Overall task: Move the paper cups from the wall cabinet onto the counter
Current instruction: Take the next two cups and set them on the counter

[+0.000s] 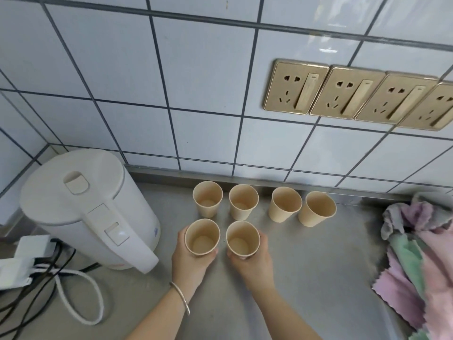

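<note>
Several beige paper cups stand upright in a row on the steel counter (pixel 318 266) near the tiled wall, from a leftmost cup (pixel 207 198) to a rightmost cup (pixel 317 209). In front of that row, my left hand (pixel 188 263) wraps around one upright paper cup (pixel 202 237). Beside it, my right hand (pixel 255 263) grips a second paper cup (pixel 242 238). Both held cups are empty and sit low, at or just above the counter; whether they touch it I cannot tell. The wall cabinet is out of view.
A white electric kettle (pixel 90 207) stands left of the cups, with its cord and a power strip (pixel 17 263) at the far left. Crumpled pink, green and grey cloths (pixel 421 246) lie at the right. Gold wall sockets (pixel 355 94) sit above.
</note>
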Action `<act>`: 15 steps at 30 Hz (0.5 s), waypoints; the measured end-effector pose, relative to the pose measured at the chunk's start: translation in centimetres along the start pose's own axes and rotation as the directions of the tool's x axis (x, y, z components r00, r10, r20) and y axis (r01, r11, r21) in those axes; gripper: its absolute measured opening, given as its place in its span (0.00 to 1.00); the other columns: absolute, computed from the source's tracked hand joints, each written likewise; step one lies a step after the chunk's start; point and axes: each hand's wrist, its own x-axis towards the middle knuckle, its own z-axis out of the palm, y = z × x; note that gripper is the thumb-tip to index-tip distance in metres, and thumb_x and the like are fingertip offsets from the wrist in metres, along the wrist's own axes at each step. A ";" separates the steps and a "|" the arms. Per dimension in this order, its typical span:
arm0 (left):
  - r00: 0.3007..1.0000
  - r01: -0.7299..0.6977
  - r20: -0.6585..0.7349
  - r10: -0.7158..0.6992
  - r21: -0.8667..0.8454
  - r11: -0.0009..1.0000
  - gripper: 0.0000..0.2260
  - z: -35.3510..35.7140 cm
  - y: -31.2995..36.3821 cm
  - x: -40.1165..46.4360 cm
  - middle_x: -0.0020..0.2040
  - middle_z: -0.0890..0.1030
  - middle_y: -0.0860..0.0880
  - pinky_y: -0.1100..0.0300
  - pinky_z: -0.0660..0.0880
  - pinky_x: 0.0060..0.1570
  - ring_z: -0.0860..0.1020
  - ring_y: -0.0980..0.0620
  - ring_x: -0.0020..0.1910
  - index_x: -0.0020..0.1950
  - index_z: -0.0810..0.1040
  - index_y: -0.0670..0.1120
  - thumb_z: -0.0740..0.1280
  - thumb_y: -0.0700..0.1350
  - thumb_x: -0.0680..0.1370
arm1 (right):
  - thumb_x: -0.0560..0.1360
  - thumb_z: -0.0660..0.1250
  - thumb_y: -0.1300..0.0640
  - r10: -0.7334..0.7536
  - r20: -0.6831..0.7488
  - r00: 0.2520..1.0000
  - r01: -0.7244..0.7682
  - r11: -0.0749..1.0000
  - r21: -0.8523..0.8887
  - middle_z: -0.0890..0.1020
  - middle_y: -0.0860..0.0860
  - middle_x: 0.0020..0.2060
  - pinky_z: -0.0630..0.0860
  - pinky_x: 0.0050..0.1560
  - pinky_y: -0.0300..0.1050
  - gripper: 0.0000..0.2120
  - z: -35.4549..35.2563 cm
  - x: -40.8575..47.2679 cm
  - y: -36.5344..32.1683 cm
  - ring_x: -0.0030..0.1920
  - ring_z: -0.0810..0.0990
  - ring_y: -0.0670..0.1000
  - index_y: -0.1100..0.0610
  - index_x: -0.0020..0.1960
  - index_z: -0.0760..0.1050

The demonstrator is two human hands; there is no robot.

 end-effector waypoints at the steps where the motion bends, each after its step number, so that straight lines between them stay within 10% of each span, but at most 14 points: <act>1: 1.000 -0.002 0.001 0.002 -0.004 1.000 0.30 0.1 0.0 0.1 0.50 0.80 0.54 0.62 0.70 0.49 0.77 0.52 0.50 0.56 0.70 0.56 0.80 0.40 0.60 | 0.64 0.75 0.54 0.002 0.004 1.000 -0.002 1.000 -0.008 0.80 0.48 0.54 0.73 0.51 0.42 0.25 0.1 0.0 0.2 0.55 0.78 0.52 0.44 0.55 0.65; 9: 0.997 0.074 0.037 -0.073 -0.029 0.997 0.41 0.0 -2.7 -0.7 0.64 0.72 0.44 0.50 0.72 0.64 0.75 0.49 0.60 0.67 0.67 0.45 0.79 0.40 0.56 | 0.69 0.71 0.55 0.041 -0.017 0.999 -0.042 0.998 -0.039 0.74 0.53 0.61 0.70 0.57 0.42 0.29 -0.5 -1.6 1.8 0.62 0.74 0.53 0.57 0.67 0.65; 15: 0.979 0.201 -0.039 -0.199 0.047 0.978 0.26 -1.6 -1.3 -3.9 0.57 0.76 0.37 0.54 0.73 0.50 0.75 0.47 0.47 0.60 0.70 0.36 0.76 0.35 0.65 | 0.72 0.67 0.60 0.136 -0.095 0.986 -0.138 0.990 -0.007 0.75 0.54 0.59 0.70 0.53 0.42 0.27 -2.0 -4.5 1.6 0.60 0.75 0.53 0.58 0.69 0.63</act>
